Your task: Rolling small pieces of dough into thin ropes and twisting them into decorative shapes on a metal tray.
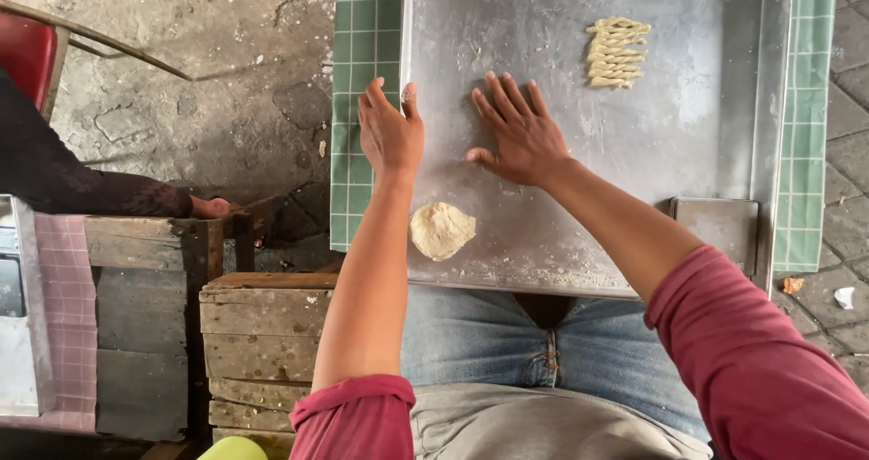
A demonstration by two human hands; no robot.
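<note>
The right hand [518, 134] is laid flat, fingers spread, palm down on the floured metal tray [706, 98]; nothing is gripped, and whether a dough piece lies beneath the palm cannot be told. The left hand [389, 134] is open, fingers together, resting over the tray's left rim with nothing held. A dough lump [442, 229] sits on the tray just behind the left wrist, apart from both hands. Even, light palm pressure with the tray steadied at the rim is judged advisable for rolling. Twisted dough strips [617, 52] are stacked beyond the right hand, well apart. A green checked cloth [362, 25] lies under the tray. Another person's sleeve [81, 184] rests on a wooden bench [154, 243] far left of the grip; nothing obstructs the hands.
</note>
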